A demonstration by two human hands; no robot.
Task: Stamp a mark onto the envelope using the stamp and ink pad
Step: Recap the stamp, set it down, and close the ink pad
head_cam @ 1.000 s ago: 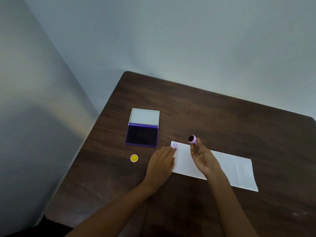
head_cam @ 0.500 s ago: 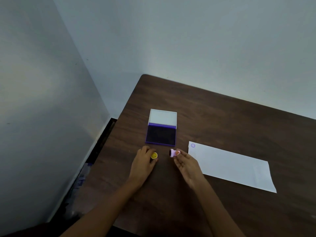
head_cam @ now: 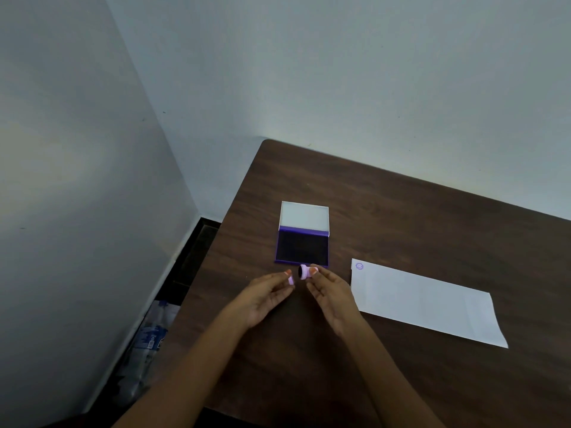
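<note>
Stamp point(head_cam: 304, 271) pinched in right hand point(head_cam: 332, 293) fingertips, cap point(head_cam: 290, 280) in left hand point(head_cam: 265, 296); small, light, rigid, best gripped around barrel.

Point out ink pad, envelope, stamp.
ink pad point(head_cam: 302, 248), head view, middle of dark pad
envelope point(head_cam: 426, 301), head view, middle of white face
stamp point(head_cam: 305, 271), head view, pink body

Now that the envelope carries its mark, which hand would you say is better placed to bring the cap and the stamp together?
Left, probably. The left hand pinches the small cap beside the stamp's inked face; the right hand only needs to hold the stamp steady, near the ink pad.
</note>
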